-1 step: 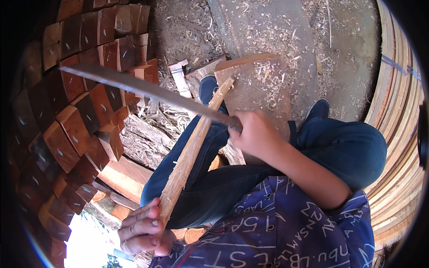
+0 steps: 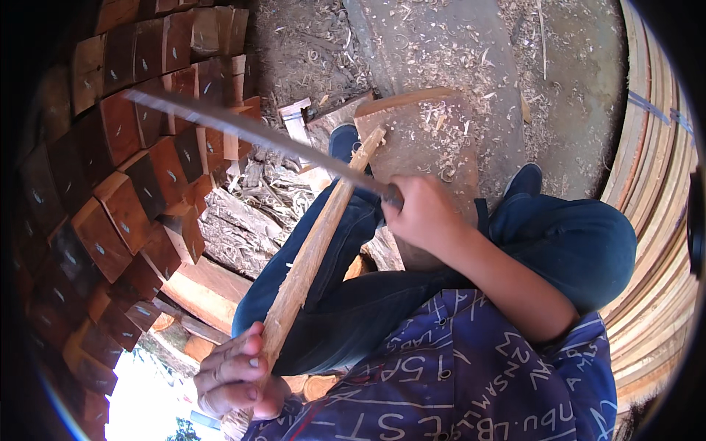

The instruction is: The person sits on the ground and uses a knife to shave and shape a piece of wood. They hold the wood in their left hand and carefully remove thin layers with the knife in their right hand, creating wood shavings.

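Note:
My left hand (image 2: 232,371) is closed around the lower end of a long, roughly shaped wooden stick (image 2: 305,261). The stick slants up across my leg, its far end over the edge of a large wooden block (image 2: 412,140) strewn with shavings. In my right hand (image 2: 426,213) is the short handle of a machete-like tool, whose long narrow metal blade (image 2: 254,134) points to the upper left. The blade crosses above the stick near its far end; I cannot tell whether they touch. Part of the handle is hidden inside my fingers.
Stacked wooden blocks (image 2: 121,213) rise along the left. Long bundled wooden strips (image 2: 651,198) curve along the right side. Shavings (image 2: 316,55) and bark pieces litter the ground. My blue-trousered legs (image 2: 566,239) are bent around the work.
My right hand has shifted slightly up and to the right, carrying the blade with it. My left hand and the stick look unchanged.

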A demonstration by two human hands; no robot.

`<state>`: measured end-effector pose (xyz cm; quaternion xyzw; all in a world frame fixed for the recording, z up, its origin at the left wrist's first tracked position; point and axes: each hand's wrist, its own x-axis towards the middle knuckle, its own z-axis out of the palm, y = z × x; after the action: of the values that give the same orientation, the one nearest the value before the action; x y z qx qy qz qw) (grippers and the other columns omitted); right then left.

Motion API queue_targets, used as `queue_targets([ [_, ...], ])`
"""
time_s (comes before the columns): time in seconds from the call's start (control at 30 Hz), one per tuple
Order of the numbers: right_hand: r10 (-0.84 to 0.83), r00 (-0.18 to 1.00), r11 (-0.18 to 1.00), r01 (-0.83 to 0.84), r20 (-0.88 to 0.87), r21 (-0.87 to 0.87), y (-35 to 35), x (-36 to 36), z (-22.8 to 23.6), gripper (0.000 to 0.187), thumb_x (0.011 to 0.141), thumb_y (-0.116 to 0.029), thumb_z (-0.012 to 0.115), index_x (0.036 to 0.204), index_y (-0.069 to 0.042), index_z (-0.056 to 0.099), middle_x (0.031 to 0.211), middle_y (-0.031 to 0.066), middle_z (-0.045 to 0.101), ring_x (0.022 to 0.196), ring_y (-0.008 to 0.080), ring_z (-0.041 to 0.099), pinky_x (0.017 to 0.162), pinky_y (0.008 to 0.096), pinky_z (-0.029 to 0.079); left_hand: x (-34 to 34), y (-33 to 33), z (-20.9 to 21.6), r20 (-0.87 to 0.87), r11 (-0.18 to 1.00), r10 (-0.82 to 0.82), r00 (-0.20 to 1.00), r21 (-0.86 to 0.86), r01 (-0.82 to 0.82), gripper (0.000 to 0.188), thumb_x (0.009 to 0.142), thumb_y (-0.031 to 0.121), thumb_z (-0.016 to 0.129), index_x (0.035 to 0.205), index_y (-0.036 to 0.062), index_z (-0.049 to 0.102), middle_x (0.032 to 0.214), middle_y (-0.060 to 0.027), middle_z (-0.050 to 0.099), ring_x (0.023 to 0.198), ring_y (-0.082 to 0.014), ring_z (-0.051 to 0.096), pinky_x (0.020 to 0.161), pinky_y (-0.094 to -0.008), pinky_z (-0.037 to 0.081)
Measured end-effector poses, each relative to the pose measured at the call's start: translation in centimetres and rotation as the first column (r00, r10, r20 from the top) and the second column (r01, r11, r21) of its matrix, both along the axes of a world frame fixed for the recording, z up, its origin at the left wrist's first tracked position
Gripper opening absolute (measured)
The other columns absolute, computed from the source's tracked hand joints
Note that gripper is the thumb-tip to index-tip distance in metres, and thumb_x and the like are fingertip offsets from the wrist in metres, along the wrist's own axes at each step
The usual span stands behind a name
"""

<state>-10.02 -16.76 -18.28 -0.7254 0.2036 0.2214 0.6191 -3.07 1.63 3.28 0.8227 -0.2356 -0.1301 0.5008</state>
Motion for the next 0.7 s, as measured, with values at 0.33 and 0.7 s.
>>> queue_targets([
  [0.33, 0.122, 0.989, 0.992, -0.124, -0.080, -0.010, -0.9, 0.7, 1.3, 0.018, 0.077, -0.017, 0.063, 0.080, 0.001, 0.064, 0.069, 0.0230, 0.062, 0.069, 0.0425, 0.062, 0.067, 0.0478, 0.051, -0.4, 0.1, -0.5, 0.085, 0.999, -0.029, 0.996, -0.028, 0.032, 0.031, 0.085, 0.031, 0.068, 0.080, 0.0078, 0.048, 0.088, -0.0163, 0.066, 0.102, -0.0348, 0.063, 0.084, -0.0505, 0.053],
  [0.7, 0.164, 0.984, 0.986, -0.164, -0.069, 0.011, -1.3, 0.3, 0.5, 0.022, 0.078, -0.017, 0.064, 0.089, 0.003, 0.062, 0.074, 0.0230, 0.064, 0.071, 0.0416, 0.063, 0.067, 0.0476, 0.051, -1.3, -0.3, -0.1, 0.078, 0.996, 0.085, 0.993, -0.005, -0.085, 0.030, 0.083, 0.032, 0.069, 0.079, 0.0091, 0.050, 0.087, -0.0146, 0.066, 0.100, -0.0342, 0.064, 0.084, -0.0521, 0.053],
])
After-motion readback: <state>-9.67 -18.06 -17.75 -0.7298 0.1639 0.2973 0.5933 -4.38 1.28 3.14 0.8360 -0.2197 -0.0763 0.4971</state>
